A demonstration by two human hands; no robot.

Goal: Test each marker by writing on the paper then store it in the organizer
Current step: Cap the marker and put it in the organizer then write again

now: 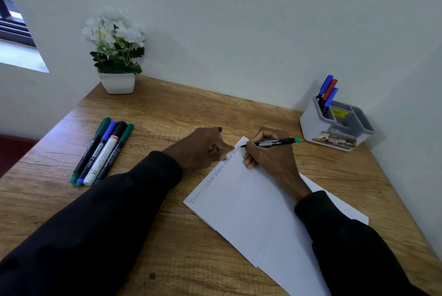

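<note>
My right hand (270,154) grips a black marker with a teal end (275,142), its tip touching the far corner of the white paper (251,212). A row of handwritten words runs along the paper's left edge. My left hand (203,147) rests at that edge, fingers curled around a small dark cap whose tip shows behind the knuckles. Several markers (102,152) lie side by side at the left of the wooden desk. The grey and white organizer (334,123) stands at the right rear with three markers upright in its back compartment.
A white pot of white flowers (117,61) stands at the desk's far left corner against the wall. Walls close the desk behind and to the right. The desk's left edge drops off near a window.
</note>
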